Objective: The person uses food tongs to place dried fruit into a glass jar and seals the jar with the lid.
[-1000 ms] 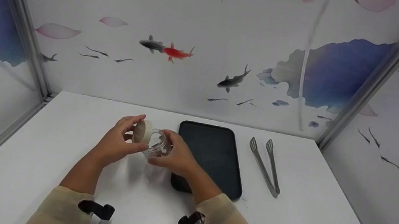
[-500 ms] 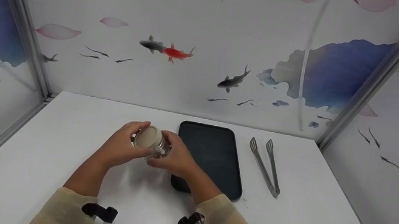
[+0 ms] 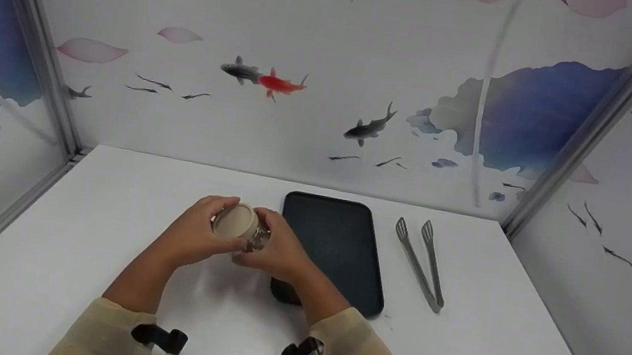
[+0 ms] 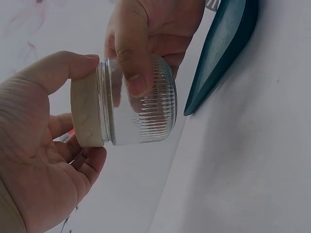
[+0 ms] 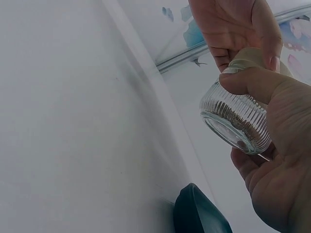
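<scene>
The left hand (image 3: 192, 237) curls its thumb and fingers around a round beige lid (image 3: 236, 221) that sits on the mouth of a small ribbed clear glass jar (image 4: 143, 104). The right hand (image 3: 277, 249) clasps the jar's body, thumb pressed on the ribbed wall, fingers wrapped behind. The jar is held tilted on its side in the air, just above the white bench (image 3: 96, 271), lid end toward the left hand. Just beside the right hand lies a dark rectangular tray (image 3: 337, 247), flat on the bench. Further right, apart from the tray, rest metal tongs (image 3: 423, 264). Beige sleeves (image 3: 100, 332) cover both forearms.
</scene>
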Demonstrator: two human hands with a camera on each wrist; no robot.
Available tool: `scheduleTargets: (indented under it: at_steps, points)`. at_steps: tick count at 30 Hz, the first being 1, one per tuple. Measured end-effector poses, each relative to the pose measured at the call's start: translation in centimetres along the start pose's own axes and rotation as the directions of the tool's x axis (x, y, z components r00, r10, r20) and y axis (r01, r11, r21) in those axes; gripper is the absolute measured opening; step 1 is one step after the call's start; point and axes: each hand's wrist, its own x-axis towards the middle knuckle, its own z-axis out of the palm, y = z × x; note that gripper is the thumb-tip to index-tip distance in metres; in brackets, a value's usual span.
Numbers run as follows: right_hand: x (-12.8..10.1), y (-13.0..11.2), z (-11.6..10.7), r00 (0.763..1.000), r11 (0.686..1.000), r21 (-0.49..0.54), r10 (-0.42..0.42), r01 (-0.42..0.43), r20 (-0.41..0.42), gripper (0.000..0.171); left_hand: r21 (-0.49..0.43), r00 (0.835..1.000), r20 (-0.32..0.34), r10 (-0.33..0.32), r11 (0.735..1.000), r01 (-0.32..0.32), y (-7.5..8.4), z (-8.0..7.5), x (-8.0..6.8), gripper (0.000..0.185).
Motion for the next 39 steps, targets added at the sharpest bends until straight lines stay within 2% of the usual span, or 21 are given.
scheduleTargets:
  at_steps: [13,20,26,39]
  points:
    - [-0.1,-0.29,0.18,0.999,0.999,-0.018,0.042,-0.042,-0.016,0.098,0.087,0.997,-0.033,-0.074,0.993,0.077,0.57,0.22,-0.04,0.095]
    - [0.04,0.1,0.03,1.0,1.0,-0.017,0.012,-0.011,0.006,0.096,0.047,1.0,0.009,-0.019,0.999,0.019,0.44,-0.08,-0.2,0.09]
    - [-0.02,0.35,-0.14,0.999,1.0,0.002,-0.018,0.018,0.036,0.095,0.02,0.999,0.045,-0.002,1.0,0.001,-0.01,-0.18,-0.24,0.091]
    - [-0.09,0.16,0.03,1.0,1.0,0.003,-0.003,0.003,0.003,0.094,0.029,0.997,-0.007,-0.072,0.997,0.072,-0.1,0.02,0.01,0.097]
